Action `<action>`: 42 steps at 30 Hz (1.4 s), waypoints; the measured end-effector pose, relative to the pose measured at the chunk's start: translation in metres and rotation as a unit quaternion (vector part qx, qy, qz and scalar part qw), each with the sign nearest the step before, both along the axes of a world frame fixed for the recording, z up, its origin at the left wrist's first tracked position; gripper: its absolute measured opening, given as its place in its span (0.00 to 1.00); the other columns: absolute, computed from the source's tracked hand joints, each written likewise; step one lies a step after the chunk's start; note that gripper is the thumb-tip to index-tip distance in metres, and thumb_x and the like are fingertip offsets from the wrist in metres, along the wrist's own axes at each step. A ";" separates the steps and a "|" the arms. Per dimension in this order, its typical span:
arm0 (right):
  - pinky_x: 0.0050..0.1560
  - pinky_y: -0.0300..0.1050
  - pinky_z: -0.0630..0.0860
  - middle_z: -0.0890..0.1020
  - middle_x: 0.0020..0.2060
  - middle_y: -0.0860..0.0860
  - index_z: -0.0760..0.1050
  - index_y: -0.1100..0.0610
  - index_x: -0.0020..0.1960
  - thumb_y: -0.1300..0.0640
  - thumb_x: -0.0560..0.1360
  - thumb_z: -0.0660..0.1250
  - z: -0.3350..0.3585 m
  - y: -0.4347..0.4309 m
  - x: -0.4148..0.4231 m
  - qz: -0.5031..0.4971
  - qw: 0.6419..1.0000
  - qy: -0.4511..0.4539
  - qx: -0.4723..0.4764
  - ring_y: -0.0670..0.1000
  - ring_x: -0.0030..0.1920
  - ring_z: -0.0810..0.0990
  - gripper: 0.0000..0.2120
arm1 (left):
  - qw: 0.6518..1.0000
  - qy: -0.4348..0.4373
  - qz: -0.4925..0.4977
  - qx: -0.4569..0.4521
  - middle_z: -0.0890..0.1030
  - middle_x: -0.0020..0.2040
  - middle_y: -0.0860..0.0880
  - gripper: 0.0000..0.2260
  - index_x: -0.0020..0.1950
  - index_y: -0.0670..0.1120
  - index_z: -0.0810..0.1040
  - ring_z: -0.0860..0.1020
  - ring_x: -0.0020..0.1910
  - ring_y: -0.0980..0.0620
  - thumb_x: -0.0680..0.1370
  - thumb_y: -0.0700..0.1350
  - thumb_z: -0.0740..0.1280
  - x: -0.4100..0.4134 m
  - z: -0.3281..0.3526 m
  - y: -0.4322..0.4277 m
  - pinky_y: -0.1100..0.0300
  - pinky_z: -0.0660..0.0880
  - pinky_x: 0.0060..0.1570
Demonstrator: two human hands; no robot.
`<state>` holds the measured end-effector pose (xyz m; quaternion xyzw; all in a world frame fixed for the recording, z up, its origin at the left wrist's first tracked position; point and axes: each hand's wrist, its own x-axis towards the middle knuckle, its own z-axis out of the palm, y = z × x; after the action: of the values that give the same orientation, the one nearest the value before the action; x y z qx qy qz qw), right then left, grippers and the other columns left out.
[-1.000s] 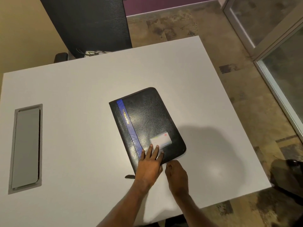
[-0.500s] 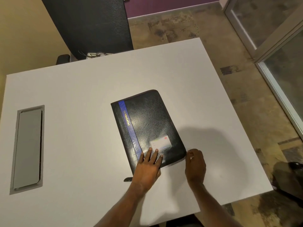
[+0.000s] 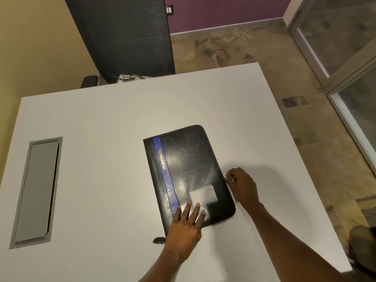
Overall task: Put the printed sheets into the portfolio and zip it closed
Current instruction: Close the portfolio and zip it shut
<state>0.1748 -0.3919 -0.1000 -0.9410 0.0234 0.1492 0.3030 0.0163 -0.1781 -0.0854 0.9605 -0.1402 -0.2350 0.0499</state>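
Flat on the white rectangular table [image 3: 101, 123] lies the black grained-leather zip portfolio [image 3: 189, 169], cover shut, its long sides slanting away from the person. The left hand [image 3: 186, 231] is spread open, palm down, on the portfolio's near corner, fingers [image 3: 188, 208] splayed and pressing the cover. Just beyond those fingertips sits a small pale card [image 3: 203, 194] in a clear window on the cover. To the left of the same fingers a blue strip [image 3: 164, 176] runs the length of the cover, with the gold word PORTFOLIO printed along it. Beside the left wrist, on its outer side, a short black tab [image 3: 159, 240] pokes out from the portfolio's near edge onto the table.

The right hand [image 3: 243, 185] is at the portfolio's right long edge, roughly level with the card and across the cover from the left hand. Its thumb and forefinger are pinched on something small and thin at that edge, apparently the zip pull [image 3: 227, 177], though it is too small to be sure. Far to the left of both hands, a grey rectangular cable hatch [image 3: 36, 192] is set into the tabletop. Beyond the table's far edge stands a black mesh-backed office chair [image 3: 122, 35].
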 end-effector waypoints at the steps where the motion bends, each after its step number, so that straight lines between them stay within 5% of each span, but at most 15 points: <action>1: 0.48 0.48 0.77 0.80 0.44 0.44 0.77 0.48 0.47 0.56 0.77 0.69 0.000 0.004 0.010 0.014 1.000 0.003 -0.004 0.48 0.44 0.79 0.03 | 1.000 -0.012 0.002 -0.012 0.80 0.71 0.47 0.23 0.68 0.51 0.82 0.78 0.71 0.40 0.74 0.54 0.74 -0.001 -0.002 0.000 0.38 0.78 0.65; 5: 0.49 0.54 0.81 0.80 0.43 0.47 0.77 0.51 0.46 0.58 0.78 0.67 0.000 0.013 0.039 0.070 0.997 0.020 -0.012 0.50 0.43 0.80 0.04 | 0.990 -0.069 0.086 -0.084 0.76 0.75 0.50 0.23 0.72 0.56 0.77 0.72 0.75 0.43 0.79 0.62 0.65 0.019 0.001 0.003 0.41 0.72 0.71; 7: 0.49 0.56 0.81 0.80 0.42 0.47 0.76 0.51 0.45 0.58 0.79 0.66 -0.001 0.013 0.044 0.085 0.996 0.028 -0.021 0.50 0.42 0.79 0.05 | 0.980 -0.067 0.161 -0.092 0.55 0.86 0.48 0.34 0.82 0.60 0.61 0.54 0.84 0.40 0.77 0.68 0.62 0.051 0.004 0.006 0.36 0.56 0.80; 10: 0.49 0.56 0.82 0.80 0.42 0.48 0.77 0.51 0.45 0.58 0.79 0.67 -0.004 0.010 0.046 0.088 0.996 0.025 -0.010 0.50 0.42 0.80 0.04 | 0.973 0.012 0.226 -0.050 0.29 0.82 0.46 0.53 0.83 0.63 0.37 0.29 0.81 0.38 0.70 0.76 0.66 0.104 0.006 0.020 0.26 0.40 0.75; 13: 0.50 0.56 0.82 0.81 0.45 0.49 0.78 0.54 0.48 0.57 0.80 0.69 -0.005 0.011 0.052 0.081 0.997 0.017 0.003 0.51 0.44 0.81 0.02 | 0.973 0.074 0.216 -0.013 0.28 0.82 0.44 0.57 0.83 0.62 0.34 0.27 0.80 0.36 0.68 0.76 0.69 0.123 0.002 0.028 0.19 0.42 0.72; 24: 0.50 0.53 0.80 0.78 0.44 0.45 0.78 0.50 0.48 0.56 0.78 0.71 0.002 0.049 0.129 0.104 0.994 -0.004 -0.013 0.49 0.43 0.79 0.03 | 0.972 0.090 0.216 -0.003 0.27 0.82 0.43 0.57 0.82 0.61 0.33 0.25 0.79 0.36 0.69 0.75 0.69 0.123 -0.010 0.029 0.18 0.41 0.71; 29: 0.53 0.55 0.79 0.80 0.48 0.49 0.79 0.51 0.49 0.56 0.78 0.71 0.010 0.072 0.174 0.126 0.991 0.005 -0.032 0.55 0.48 0.81 0.02 | 0.971 0.097 0.217 -0.005 0.26 0.81 0.44 0.58 0.81 0.64 0.30 0.23 0.78 0.38 0.68 0.75 0.69 0.122 -0.014 0.031 0.20 0.35 0.70; 34: 0.55 0.56 0.78 0.81 0.50 0.51 0.80 0.53 0.50 0.56 0.78 0.70 0.017 0.093 0.216 0.158 0.986 -0.004 -0.050 0.57 0.50 0.81 0.01 | 0.971 0.106 0.213 -0.018 0.21 0.79 0.48 0.57 0.78 0.67 0.26 0.19 0.76 0.40 0.69 0.76 0.68 0.120 -0.016 0.037 0.25 0.19 0.63; 42: 0.46 0.44 0.72 0.79 0.47 0.45 0.80 0.48 0.46 0.58 0.75 0.72 0.015 0.126 0.273 0.309 0.949 -0.012 -0.059 0.46 0.43 0.79 0.05 | 0.966 0.145 0.213 -0.015 0.16 0.75 0.48 0.57 0.76 0.66 0.22 0.17 0.74 0.39 0.69 0.77 0.66 0.127 -0.022 0.040 0.22 0.23 0.64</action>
<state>0.4473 -0.2656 -0.0854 -0.9199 -0.2637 0.2225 0.1861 0.1429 -0.1384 -0.1070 0.9230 0.0723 -0.3537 0.1331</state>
